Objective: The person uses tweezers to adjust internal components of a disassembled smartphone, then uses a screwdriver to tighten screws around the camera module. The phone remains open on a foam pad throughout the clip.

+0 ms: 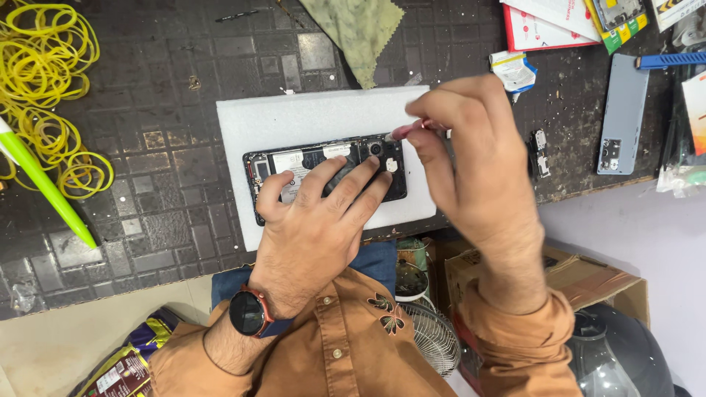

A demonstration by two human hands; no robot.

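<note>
Opened phone [323,165], back off, lies on a white foam pad [294,121] on the dark workbench [169,213]. Left hand [320,220] flat on it, fingers spread, pinning it down. Right hand [471,162] pinches a small pink-tipped tool [406,131] at the phone's upper right corner. Grey back cover [624,114] lies well to the right.

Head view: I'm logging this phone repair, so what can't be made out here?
- Phone: its middle is hidden under the left hand.
- Tool: only a reddish end shows; the right hand covers the rest, and its tip is too small to tell.
- Back cover: top end is hidden by a blue tool.
- Rubber bands: cut off by the left edge.
</note>
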